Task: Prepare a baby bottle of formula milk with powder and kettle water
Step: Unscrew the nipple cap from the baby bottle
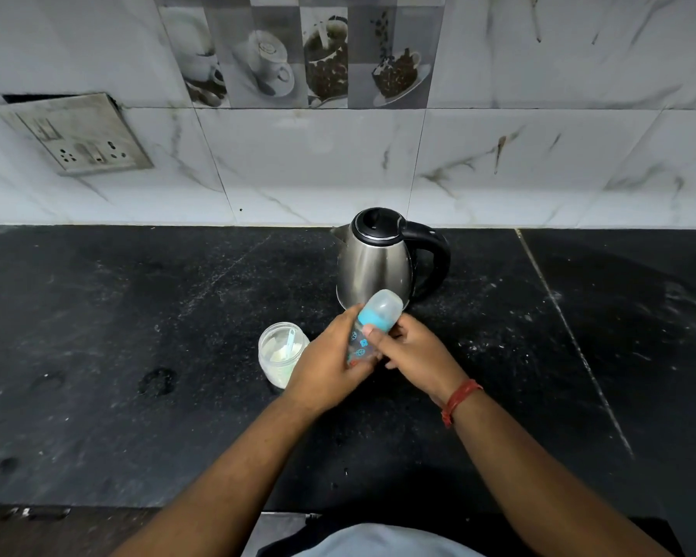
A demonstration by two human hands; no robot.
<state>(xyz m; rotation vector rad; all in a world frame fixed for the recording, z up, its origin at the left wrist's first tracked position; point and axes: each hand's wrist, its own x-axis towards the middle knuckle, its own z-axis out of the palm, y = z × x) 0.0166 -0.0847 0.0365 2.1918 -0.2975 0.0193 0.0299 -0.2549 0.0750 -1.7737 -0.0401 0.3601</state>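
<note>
A clear baby bottle with blue and red prints, a blue collar and a translucent cap is held tilted above the black counter, cap pointing away from me. My left hand wraps the bottle's body from the left. My right hand grips it near the blue collar, thumb on top. Just behind the bottle stands a steel electric kettle with a black lid and handle, lid shut. Left of my left hand sits an open jar of white powder with a pale scoop in it.
The black stone counter runs wide to both sides, dusted with white specks on the right. A marble-tiled wall backs it, with a socket plate at upper left. The counter's front edge lies near my body.
</note>
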